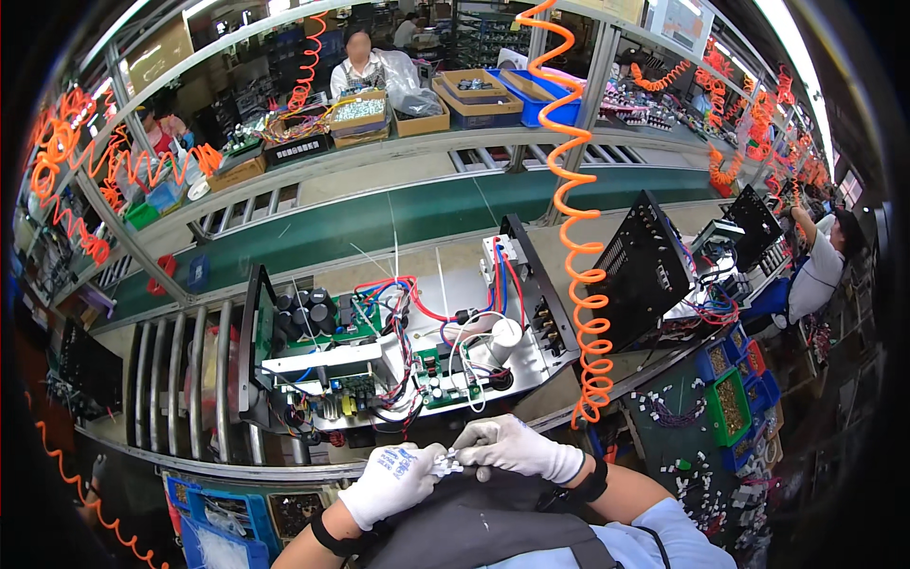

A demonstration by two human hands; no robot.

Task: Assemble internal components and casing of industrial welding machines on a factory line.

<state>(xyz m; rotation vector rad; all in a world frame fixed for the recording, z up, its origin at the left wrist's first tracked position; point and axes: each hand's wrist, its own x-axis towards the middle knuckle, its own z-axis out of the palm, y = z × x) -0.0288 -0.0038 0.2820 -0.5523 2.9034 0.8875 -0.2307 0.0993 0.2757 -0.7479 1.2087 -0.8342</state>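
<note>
My left hand (391,484), in a white glove, is closed around a small bunch of white plastic pieces (445,464) in front of my dark apron. My right hand (512,448), gloved too, pinches with its fingertips right beside that bunch; what it grips, if anything, is too small to make out. Just beyond both hands lies an open metal chassis (540,356) with black end panels. Inside it are green circuit boards (365,327), dark capacitors (308,313), a white cylinder (505,334) and red, blue and black wires (427,305). Thin white cable ties (396,254) stick up from the wiring.
Metal rollers (180,379) lie left of the chassis; a second open chassis (654,275) stands right. An orange coiled hose (590,313) hangs between them. Behind runs a green conveyor belt (332,232). Parts bins (730,408) sit at right, blue trays (223,531) lower left. Co-workers are nearby.
</note>
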